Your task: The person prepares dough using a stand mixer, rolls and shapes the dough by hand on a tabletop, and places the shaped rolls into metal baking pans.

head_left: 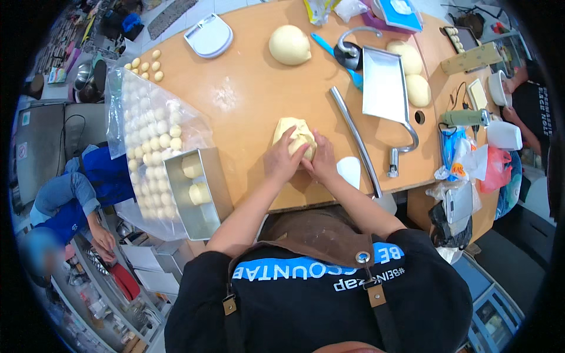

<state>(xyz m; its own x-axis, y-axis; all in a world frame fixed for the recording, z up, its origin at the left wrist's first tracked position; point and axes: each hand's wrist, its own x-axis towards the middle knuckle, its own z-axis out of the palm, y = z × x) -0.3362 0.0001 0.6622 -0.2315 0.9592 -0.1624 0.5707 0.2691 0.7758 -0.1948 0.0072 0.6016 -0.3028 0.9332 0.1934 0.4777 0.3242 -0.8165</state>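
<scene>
A pale yellow lump of dough [288, 125] with a creased, folded top rests on the wooden table in front of me. My left hand [286, 154] wraps round its near left side, thumb pressed into the dough. On the near right side, my right hand [322, 157] grips it with curled fingers. Both hands nearly meet at the dough's near edge, where some fingers are hidden. Just right of my right hand lies a white dough scraper [349, 170]. A long metal tube [355, 140] lies beyond the scraper, slanting across the table.
A metal loaf tin [216, 180] holding dough pieces stands left, beside many small dough balls [154, 143] under plastic. Farther off are a white kitchen scale [210, 36], a big dough ball [289, 45] and a metal tray [384, 82]. People work at left and right.
</scene>
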